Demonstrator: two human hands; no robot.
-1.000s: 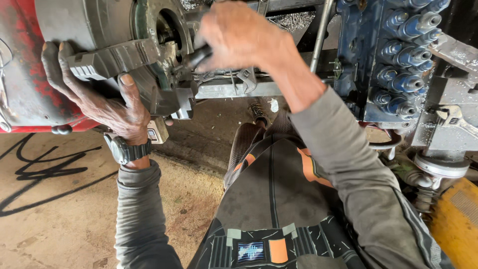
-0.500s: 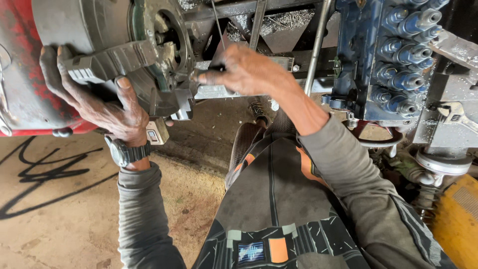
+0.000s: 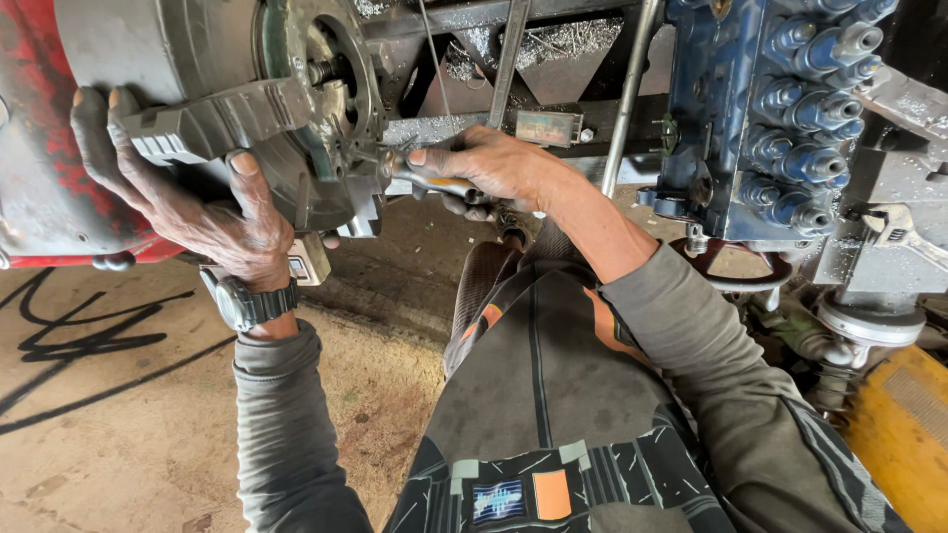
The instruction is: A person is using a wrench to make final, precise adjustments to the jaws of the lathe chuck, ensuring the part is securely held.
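Concrete floor (image 3: 118,434) with black markings below. Nearer, left hand (image 3: 202,212) clamped on grey bracket (image 3: 222,123) against red machine housing (image 3: 39,178); right hand (image 3: 484,168) closed around tool handle (image 3: 434,184) at green flange (image 3: 331,89). Likely risk: tool slipping off, knuckles striking metal.

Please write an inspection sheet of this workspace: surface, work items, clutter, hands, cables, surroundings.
Surface: bare concrete floor with black paint marks.
Work items: grey bracket against a round metal housing; ratchet tool at the housing.
Clutter: spanner on a ledge at right.
Hands: left hand grips the bracket; right hand holds the ratchet tool.
Cables: nothing seen.
Surroundings: blue pump block, yellow part, metal shavings.
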